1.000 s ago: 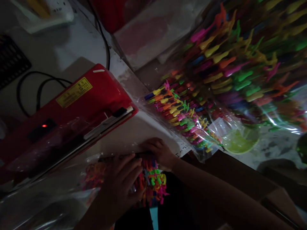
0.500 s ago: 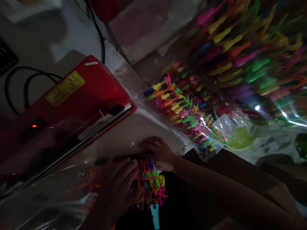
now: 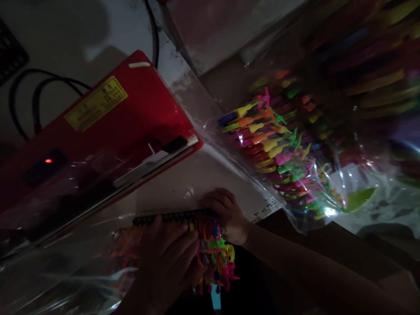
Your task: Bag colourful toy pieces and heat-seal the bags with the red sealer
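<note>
Many colourful pieces (image 3: pixel 215 251), some in bag (image 3: pixel 301 222)

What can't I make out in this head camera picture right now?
All in the head view:
Colorful pieces, middle part: covered by the left hand.
Black strip, right end: hidden by the right hand.
Yellow label, print: too small and dim.
Red machine, left end: cut off by the left edge.
Upper-right bundle: dark, blurred, cut off.
</note>
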`<action>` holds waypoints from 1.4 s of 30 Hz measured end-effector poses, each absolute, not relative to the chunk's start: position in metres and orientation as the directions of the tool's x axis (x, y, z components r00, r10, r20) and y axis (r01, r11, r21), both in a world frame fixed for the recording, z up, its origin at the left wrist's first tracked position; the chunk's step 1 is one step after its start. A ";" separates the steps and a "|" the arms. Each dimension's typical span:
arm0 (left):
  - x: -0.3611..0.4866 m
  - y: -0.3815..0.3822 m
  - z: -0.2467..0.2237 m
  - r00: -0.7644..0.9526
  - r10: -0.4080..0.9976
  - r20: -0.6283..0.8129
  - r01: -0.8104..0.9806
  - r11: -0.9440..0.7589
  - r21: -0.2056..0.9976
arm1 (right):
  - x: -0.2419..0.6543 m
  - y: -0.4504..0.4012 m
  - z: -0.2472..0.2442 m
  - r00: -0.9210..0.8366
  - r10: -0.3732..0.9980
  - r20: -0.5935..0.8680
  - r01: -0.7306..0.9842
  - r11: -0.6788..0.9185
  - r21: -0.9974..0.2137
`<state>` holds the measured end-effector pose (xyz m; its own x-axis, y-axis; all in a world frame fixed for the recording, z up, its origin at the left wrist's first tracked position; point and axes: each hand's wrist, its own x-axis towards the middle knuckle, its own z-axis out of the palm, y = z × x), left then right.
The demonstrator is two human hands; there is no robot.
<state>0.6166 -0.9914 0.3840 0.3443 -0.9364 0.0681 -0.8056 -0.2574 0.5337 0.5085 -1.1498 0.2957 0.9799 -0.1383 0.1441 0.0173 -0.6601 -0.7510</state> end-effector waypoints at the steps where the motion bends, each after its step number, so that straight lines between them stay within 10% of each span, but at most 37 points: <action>1: 0.616 -0.991 0.384 0.348 -0.935 0.064 -0.803 -0.261 0.536 | 0.508 -1.149 0.295 0.980 -0.148 0.137 0.007 -0.657 -0.754; 42: 0.632 -0.999 0.396 0.417 -0.888 -0.193 -0.694 -0.448 0.564 | 0.507 -1.152 0.294 0.992 -0.076 0.104 0.034 -0.622 -0.782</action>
